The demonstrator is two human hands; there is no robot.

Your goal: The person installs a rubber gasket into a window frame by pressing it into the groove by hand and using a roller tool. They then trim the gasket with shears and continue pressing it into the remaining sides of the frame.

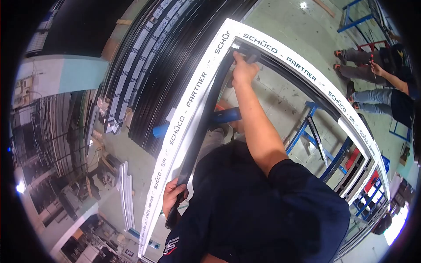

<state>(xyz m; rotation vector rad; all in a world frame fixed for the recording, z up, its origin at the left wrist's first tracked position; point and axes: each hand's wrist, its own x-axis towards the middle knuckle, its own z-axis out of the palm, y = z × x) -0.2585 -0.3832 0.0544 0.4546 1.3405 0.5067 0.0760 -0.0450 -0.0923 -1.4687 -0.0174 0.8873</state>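
A large window or door frame [193,94], wrapped in white film printed "SCHÜCO - PARTNER", stands around my torso and arms. A black inner edge [280,70] runs along its inside. At the upper corner, my right hand [244,71] is closed around a small dark object [252,58], partly hidden by the fingers; its kind I cannot make out. My left hand [174,196] is lower, by the left side of the frame. Its fingers close on a black strip [173,218], which hangs below the hand.
Long dark profiles [175,57] are stacked beyond the frame's left side. Blue metal stands [302,127] and a blue tube [226,115] show through the opening. Other people [386,83] are at the upper right. Pale profiles [126,193] lie on the left floor.
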